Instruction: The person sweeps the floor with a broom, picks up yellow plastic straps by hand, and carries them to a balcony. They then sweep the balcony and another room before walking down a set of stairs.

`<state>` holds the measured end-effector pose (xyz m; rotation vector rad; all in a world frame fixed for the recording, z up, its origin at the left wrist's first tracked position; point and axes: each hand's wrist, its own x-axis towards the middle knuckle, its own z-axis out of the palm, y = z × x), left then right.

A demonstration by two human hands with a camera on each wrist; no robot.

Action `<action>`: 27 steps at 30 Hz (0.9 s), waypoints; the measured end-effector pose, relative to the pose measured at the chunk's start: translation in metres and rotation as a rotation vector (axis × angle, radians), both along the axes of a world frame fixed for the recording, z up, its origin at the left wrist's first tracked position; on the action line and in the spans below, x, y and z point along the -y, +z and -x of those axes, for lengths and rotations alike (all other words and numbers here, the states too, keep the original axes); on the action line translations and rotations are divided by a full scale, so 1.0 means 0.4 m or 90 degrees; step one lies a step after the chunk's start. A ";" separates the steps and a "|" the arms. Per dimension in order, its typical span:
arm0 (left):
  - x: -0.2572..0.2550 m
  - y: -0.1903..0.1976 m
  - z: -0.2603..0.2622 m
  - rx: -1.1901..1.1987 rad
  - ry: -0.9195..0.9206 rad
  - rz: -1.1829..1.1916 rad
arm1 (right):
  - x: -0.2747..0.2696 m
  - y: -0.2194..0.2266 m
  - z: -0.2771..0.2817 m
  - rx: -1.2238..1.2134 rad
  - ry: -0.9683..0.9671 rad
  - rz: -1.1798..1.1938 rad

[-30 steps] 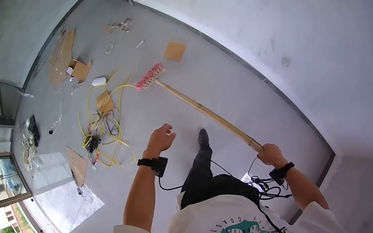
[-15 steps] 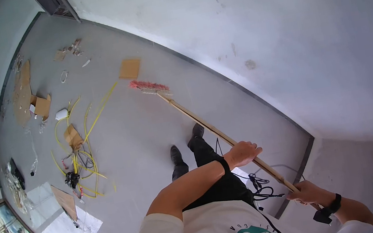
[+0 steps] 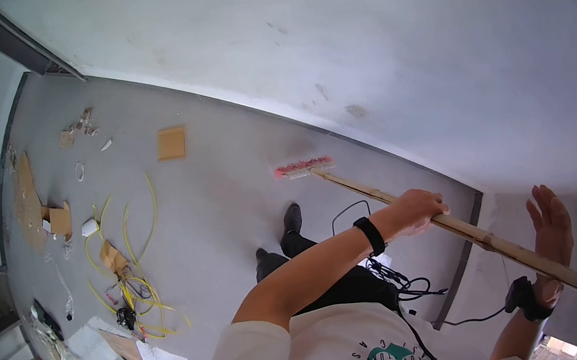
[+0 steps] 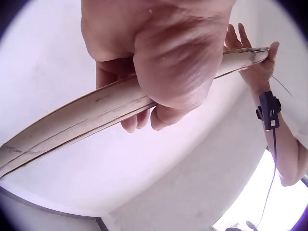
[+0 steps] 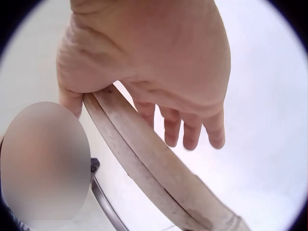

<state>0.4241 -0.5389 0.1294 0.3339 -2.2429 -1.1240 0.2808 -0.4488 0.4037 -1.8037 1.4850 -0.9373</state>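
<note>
Sweeping step in hand, by the look of it, prob. mid grip change. The broom (image 3: 465, 229) slanted across in front of the person, its red-bristled head (image 3: 304, 167) down at the floor (image 3: 225, 213) nr the wall's dark skirting (image 3: 363, 148), just past the shoes. L hand (image 3: 410, 211) had fingers curled firmly round the bamboo handle (image 4: 86, 115). R hand (image 3: 553, 235) was spread at the handle's top end: thumb one side, fingers extended on the other, w/ no grip on it. Next move seemed to call for wrapping R fingers round that end, L keeping the head steady meanwhile.

Containers: one cardboard box (image 3: 60, 220), flaps spread, far L side of floor; a small white item (image 3: 47, 226) showed at its edge, in or beside it, couldn't tell. Rest of contents too small to make out. Yellow tubing (image 3: 154, 210) lay loose, nr the box, not in it.
</note>
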 end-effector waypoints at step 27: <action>0.423 -0.172 -0.545 -0.033 0.164 -0.323 | 0.574 -0.275 -0.777 0.155 0.105 -0.082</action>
